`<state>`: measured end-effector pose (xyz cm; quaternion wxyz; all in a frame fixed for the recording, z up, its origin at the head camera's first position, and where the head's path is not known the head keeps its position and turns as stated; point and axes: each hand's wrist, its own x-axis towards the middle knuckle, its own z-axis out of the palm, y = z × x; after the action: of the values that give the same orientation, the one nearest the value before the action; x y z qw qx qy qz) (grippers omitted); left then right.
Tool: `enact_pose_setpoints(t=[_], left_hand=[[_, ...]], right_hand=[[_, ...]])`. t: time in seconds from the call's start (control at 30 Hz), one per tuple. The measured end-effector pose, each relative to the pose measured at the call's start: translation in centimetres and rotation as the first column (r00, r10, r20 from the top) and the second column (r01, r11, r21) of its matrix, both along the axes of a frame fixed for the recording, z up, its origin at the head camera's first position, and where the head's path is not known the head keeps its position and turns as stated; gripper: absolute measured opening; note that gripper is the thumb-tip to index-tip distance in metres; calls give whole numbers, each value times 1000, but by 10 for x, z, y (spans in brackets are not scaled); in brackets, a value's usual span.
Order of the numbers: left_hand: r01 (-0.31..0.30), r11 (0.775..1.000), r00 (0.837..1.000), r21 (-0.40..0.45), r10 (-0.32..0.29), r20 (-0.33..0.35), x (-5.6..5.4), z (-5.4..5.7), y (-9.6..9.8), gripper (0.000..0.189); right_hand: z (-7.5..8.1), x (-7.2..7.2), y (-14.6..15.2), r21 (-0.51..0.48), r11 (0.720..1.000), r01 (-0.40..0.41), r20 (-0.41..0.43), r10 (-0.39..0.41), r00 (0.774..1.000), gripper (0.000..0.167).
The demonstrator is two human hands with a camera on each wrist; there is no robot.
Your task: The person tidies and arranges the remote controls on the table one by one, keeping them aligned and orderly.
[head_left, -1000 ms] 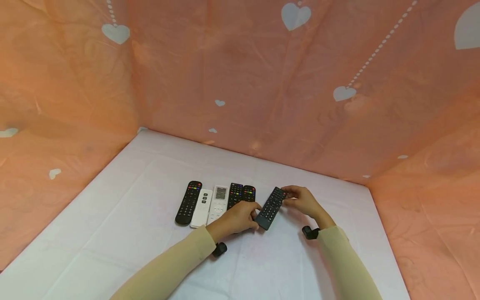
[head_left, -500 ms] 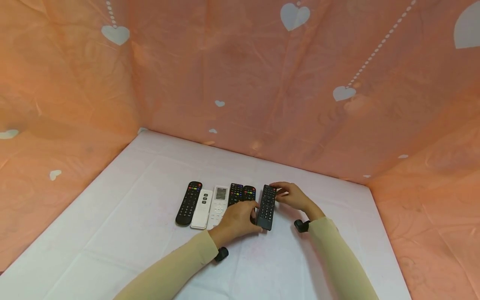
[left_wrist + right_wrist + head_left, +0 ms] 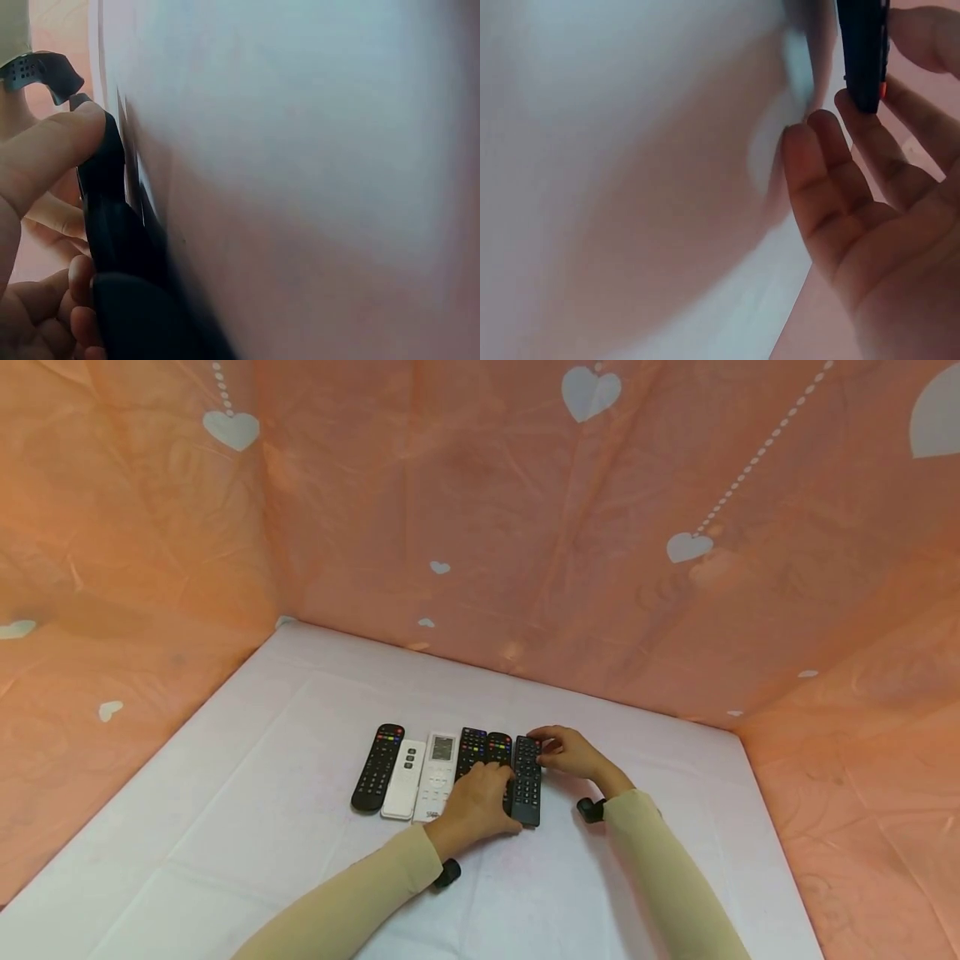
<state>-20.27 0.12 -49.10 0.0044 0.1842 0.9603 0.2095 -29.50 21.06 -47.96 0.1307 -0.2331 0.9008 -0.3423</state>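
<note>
A slim black remote control (image 3: 528, 782) lies lengthwise at the right end of a row of remotes. My right hand (image 3: 573, 753) holds its far end, thumb and fingers about the tip with the red button. At its near end rests the thumb of my left hand (image 3: 476, 800), whose curled fingers reach over the neighbouring black remote (image 3: 499, 745). In the left wrist view, the left thumb (image 3: 64, 146) presses on a dark remote edge. The right wrist view has the dark remote tip (image 3: 864, 56) between thumb and fingers. The left hand hides the lower parts of the middle remotes.
Left of the hands lie another black remote (image 3: 472, 747), a white remote with a screen (image 3: 437, 772), a plain white remote (image 3: 403, 781) and a rounded black remote (image 3: 377, 768). White cloth (image 3: 315, 693) covers the table. Orange heart-patterned curtains (image 3: 487, 510) border it.
The slim black remote has swung from a slant to nearly straight and moved left beside the other remotes. My right hand has moved left with it; my left hand has shifted slightly.
</note>
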Motion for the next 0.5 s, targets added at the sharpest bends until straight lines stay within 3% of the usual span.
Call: enact_pose_setpoints(t=[0.2,0.5], left_hand=[[-1,1000,1000,-13,1,-6,1,-1,4,74],[12,999,1000,-34,-12,-15,2,0,2,76]], right_hand=[[-3,-1,0,21,1000,7,7,-7,1000,44],[-10,0,-1,-48,999,-8,-17,8,1000,44]])
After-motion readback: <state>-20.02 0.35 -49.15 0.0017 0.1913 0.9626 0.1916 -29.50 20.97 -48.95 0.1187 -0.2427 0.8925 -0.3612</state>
